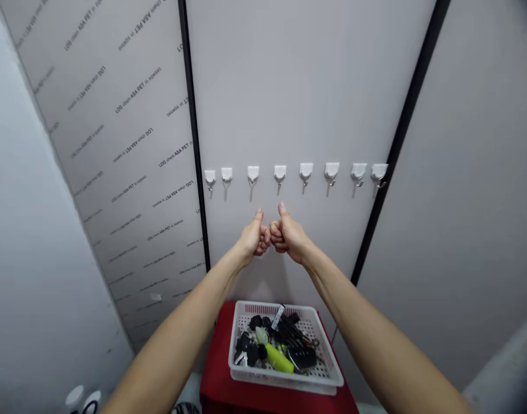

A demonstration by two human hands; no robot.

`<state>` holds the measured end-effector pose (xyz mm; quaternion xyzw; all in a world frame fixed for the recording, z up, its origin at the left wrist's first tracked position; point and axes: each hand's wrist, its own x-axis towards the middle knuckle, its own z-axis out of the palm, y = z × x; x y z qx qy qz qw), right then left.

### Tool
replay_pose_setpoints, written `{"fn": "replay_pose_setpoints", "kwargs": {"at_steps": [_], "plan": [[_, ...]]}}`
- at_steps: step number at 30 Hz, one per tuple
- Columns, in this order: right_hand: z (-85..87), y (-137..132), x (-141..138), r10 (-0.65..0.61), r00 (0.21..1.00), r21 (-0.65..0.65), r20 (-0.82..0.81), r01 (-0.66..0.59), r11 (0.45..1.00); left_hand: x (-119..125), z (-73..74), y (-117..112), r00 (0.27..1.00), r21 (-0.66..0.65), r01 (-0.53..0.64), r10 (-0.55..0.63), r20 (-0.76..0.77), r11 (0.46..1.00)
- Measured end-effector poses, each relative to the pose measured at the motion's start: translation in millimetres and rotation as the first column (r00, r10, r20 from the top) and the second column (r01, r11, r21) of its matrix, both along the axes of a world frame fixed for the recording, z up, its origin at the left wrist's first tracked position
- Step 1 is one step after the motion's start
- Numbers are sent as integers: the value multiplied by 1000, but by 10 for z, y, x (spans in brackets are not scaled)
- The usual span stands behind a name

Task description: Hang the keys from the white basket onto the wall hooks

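My left hand (257, 238) and my right hand (289, 234) are held out in front of the wall, knuckles close together or touching. Both have curled fingers and a raised thumb, and nothing shows in either. Just above them, a row of several white hooks (280, 172) with metal prongs is fixed to the wall panel; nothing hangs from them. Below my hands a white plastic basket (284, 376) holds a jumble of keys (241, 359), black fobs, a black slotted item (302, 356) and a bright yellow-green object (279, 359).
The basket rests on a stand draped in red cloth (215, 368) against the wall. Black vertical strips (194, 132) divide the wall panels. At left, a panel (129, 144) carries printed lettering. White round objects (76, 395) sit at the lower left.
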<state>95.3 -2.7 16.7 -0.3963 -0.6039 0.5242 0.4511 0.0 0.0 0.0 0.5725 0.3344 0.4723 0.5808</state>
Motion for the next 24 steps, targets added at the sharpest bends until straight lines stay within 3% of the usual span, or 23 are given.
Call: {"fn": "replay_pose_setpoints", "kwargs": {"at_steps": [3, 6, 8, 10, 13, 16, 24], "plan": [[-219, -1, -8, -15, 994, 25, 109, 12, 1000, -25, -237, -28, 997, -2, -55, 55, -60, 998], [-744, -85, 53, -102, 920, 150, 378, 48, 987, -78, -747, -136, 932, 97, -152, 176, -318, 984], [-1207, -193, 134, -219, 757, 297, 615, 35, 954, -116, -1177, -254, 748, 291, -192, 332, -575, 937], [-1642, -317, 219, -339, 583, 407, 738, 17, 913, -139, -1574, -385, 551, 443, -144, 444, -707, 885], [-2046, -460, 305, -344, 424, 405, 838, -61, 912, -135, -1946, -530, 384, 439, -27, 415, -825, 898], [-2129, -493, 331, -320, 398, 378, 860, -76, 923, -114, -2031, -563, 345, 402, -12, 381, -858, 916], [-2116, -439, 360, -322, 452, 390, 832, -65, 919, -118, -2034, -511, 382, 412, -42, 395, -835, 910]]}}
